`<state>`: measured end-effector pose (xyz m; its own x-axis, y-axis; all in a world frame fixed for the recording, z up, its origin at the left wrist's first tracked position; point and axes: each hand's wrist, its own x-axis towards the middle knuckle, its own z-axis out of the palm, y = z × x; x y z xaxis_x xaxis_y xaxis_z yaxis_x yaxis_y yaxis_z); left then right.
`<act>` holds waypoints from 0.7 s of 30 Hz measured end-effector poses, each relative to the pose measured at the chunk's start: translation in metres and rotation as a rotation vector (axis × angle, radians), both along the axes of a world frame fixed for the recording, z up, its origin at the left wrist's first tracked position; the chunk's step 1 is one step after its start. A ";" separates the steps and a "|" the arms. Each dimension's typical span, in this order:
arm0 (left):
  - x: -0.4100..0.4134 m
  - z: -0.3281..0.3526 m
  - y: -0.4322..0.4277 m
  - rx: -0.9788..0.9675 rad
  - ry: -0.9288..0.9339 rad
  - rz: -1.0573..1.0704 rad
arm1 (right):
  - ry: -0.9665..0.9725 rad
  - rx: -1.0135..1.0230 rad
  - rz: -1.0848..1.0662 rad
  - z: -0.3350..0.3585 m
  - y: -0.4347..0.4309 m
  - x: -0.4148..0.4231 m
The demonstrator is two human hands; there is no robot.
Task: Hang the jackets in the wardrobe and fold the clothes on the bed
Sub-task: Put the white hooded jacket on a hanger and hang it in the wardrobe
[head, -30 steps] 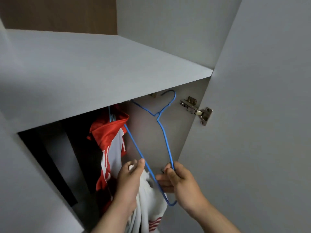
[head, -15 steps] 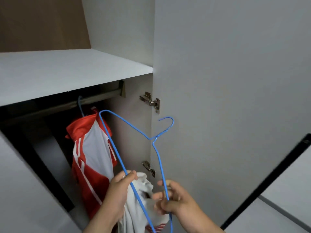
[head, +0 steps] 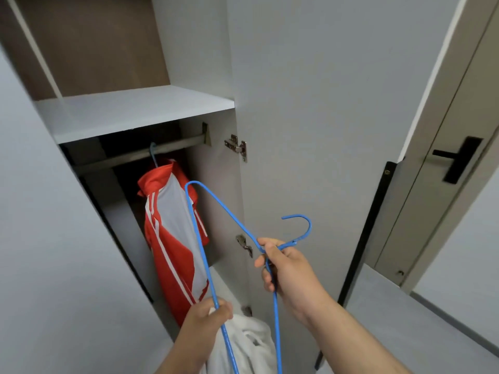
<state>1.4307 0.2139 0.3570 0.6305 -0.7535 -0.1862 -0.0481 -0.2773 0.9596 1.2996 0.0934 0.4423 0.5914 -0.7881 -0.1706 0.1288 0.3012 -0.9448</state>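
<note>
A blue wire hanger [head: 201,238] is out of the wardrobe, tilted with its hook pointing right. My right hand [head: 289,268] grips it at the neck just below the hook. My left hand [head: 208,319] holds a white jacket [head: 248,344] bunched at the bottom of the view and pinches the hanger's long bar against it. Inside the wardrobe a red and white jacket [head: 172,238] hangs on another blue hanger from the rail [head: 140,155].
The grey wardrobe door [head: 310,130] stands open on the right, hinges [head: 237,147] on its inner edge. A grey shelf [head: 129,109] runs above the rail. A room door with a black handle [head: 456,160] is at far right.
The view has pulled back and down from the wardrobe. The hanger has come away from the rail area and tipped rightward. My right hand has slid from its bar up to the neck.
</note>
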 end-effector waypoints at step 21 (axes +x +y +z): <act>-0.071 0.045 0.040 -0.326 0.857 -0.005 | 0.284 -0.302 -0.080 -0.055 0.117 -0.052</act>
